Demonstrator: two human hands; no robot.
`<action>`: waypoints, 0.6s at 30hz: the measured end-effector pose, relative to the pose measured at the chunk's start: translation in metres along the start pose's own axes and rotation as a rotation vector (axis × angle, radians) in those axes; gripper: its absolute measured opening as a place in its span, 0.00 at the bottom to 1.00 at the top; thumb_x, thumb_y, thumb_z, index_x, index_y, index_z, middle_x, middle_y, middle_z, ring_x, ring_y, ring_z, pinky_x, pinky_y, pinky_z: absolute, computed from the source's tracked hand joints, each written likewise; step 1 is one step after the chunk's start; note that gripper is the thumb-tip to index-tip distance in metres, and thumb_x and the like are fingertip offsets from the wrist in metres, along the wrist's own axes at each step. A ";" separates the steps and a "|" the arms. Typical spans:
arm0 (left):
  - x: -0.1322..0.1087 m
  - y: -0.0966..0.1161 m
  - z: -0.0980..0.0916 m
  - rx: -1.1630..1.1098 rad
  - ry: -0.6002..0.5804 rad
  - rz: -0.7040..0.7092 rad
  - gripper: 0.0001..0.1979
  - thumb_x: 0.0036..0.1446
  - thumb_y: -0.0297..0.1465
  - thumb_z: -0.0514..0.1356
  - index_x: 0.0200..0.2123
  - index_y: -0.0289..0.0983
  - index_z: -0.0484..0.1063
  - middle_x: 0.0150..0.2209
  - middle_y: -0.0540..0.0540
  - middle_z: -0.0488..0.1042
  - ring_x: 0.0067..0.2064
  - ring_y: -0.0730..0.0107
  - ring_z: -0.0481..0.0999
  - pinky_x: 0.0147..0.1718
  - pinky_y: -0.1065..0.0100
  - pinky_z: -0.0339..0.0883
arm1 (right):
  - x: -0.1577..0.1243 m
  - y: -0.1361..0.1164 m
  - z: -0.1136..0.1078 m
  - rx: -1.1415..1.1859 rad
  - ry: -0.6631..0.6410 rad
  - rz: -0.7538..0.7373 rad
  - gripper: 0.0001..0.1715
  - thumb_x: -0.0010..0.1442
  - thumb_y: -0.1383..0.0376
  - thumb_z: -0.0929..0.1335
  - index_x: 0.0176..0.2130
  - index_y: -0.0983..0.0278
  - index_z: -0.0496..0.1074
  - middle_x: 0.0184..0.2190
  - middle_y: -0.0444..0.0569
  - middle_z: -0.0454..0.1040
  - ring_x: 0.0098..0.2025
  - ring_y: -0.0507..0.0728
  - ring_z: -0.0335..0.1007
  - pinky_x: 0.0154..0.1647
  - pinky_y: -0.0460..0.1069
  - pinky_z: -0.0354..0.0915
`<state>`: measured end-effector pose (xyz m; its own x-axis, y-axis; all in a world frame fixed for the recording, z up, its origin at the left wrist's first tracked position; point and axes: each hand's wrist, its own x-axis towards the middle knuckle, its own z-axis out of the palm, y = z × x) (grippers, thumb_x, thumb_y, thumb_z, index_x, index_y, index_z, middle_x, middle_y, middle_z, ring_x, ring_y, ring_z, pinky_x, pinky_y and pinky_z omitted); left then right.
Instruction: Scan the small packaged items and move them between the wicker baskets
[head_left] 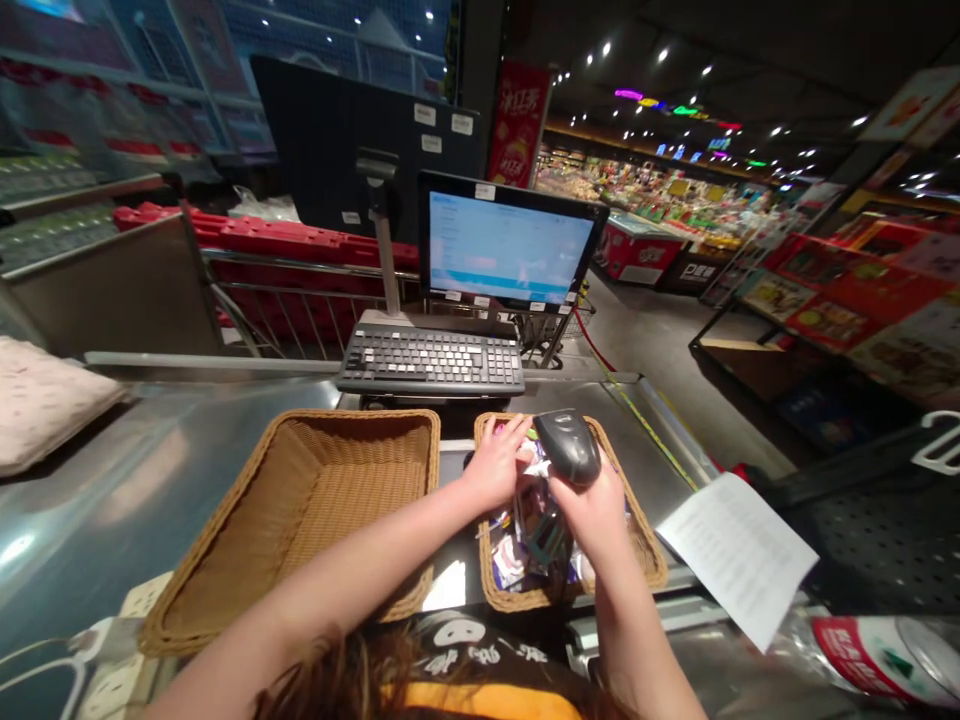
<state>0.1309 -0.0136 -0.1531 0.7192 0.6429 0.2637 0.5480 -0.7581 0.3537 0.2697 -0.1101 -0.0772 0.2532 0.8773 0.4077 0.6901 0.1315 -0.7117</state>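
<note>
My right hand (596, 505) is wrapped round a black handheld barcode scanner (568, 445), its rounded head pointing away from me. Beneath it is a small wicker basket (651, 560) with several shiny wrapped packets (511, 562) inside. My left hand (499, 465) reaches over this basket's far left part, fingers stretched out and resting on packets beside the scanner. What lies under those fingers is partly hidden. To the left stands a larger wicker basket (300, 520) with nothing visible in it.
A keyboard (431, 358) and a lit monitor (510, 245) stand behind the baskets. On the right lie a paper sheet (739, 555) and a red-labelled plastic bottle (874, 655). A pale patterned bag (52, 405) sits at the left, above a power strip (112, 690).
</note>
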 end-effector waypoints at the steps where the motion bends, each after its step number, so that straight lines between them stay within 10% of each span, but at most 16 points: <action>1: 0.004 0.003 0.005 0.027 -0.019 0.024 0.13 0.58 0.33 0.60 0.45 0.37 0.78 0.69 0.36 0.55 0.70 0.46 0.48 0.65 0.35 0.34 | 0.003 0.004 -0.004 -0.005 0.028 0.021 0.18 0.51 0.65 0.68 0.44 0.60 0.71 0.42 0.53 0.75 0.49 0.66 0.71 0.54 0.61 0.67; 18: 0.016 0.011 0.039 -0.006 -0.040 -0.025 0.19 0.59 0.26 0.52 0.50 0.35 0.76 0.66 0.36 0.61 0.70 0.48 0.51 0.66 0.36 0.34 | 0.019 0.017 -0.015 0.029 0.132 -0.019 0.26 0.50 0.63 0.69 0.50 0.65 0.69 0.50 0.60 0.73 0.58 0.68 0.67 0.59 0.64 0.63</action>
<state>0.1652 -0.0163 -0.1800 0.7223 0.6562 0.2184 0.5632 -0.7413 0.3649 0.2963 -0.0984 -0.0726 0.3289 0.8065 0.4913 0.6762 0.1620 -0.7187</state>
